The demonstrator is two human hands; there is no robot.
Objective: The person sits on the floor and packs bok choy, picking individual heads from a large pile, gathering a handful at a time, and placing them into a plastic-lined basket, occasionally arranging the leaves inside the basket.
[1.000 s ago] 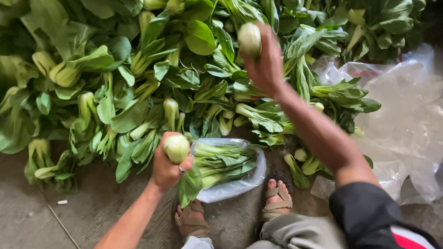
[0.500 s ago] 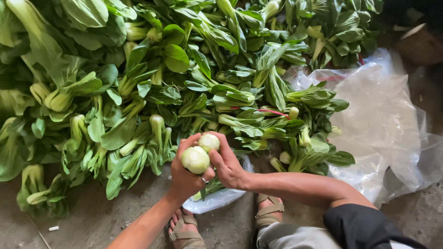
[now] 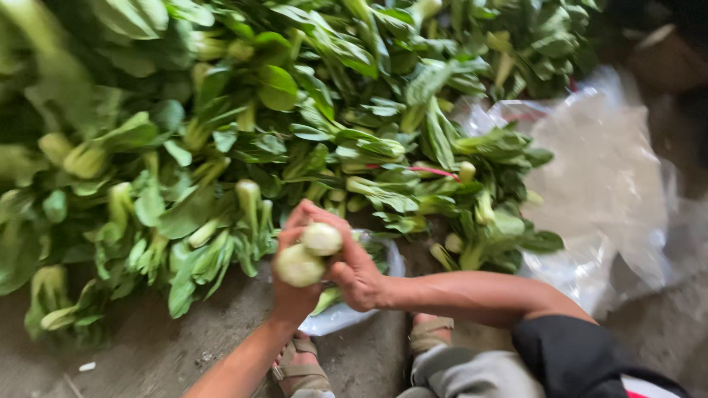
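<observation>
- Left hand point(image 3: 295, 291), lower centre of the frame: its grip is closed around the pale base of one bok choy head point(image 3: 299, 265), cut end facing the camera.
- Right hand point(image 3: 354, 269), just beside the left and touching it: its grip is closed on a second bok choy head point(image 3: 321, 239), pressed against the first so that the two bases sit side by side.
- Leaves of the held heads hang down behind the hands and are mostly hidden; a few green blades show below the right hand, above a clear plastic bag point(image 3: 343, 317) lying on the floor point(image 3: 147, 354).
- Handling, as a judgement: each head looks light; the white base is firm and thick enough for a full grasp, while the leaf blades are soft, thin and likely to bruise or tear if squeezed or pulled.
- Best hold, as a judgement: around the bulbous base, as here, with the leaves left free.
- Surface may be damp and a little slippery; the frame is too blurred to tell.
- Pile of loose bok choy point(image 3: 280, 125) fills the upper left and centre of the frame, well within reach.
- Crumpled plastic sheeting point(image 3: 605, 184) lies at the right.
- Sandalled feet point(image 3: 302, 368) show at the bottom edge, below the hands.
</observation>
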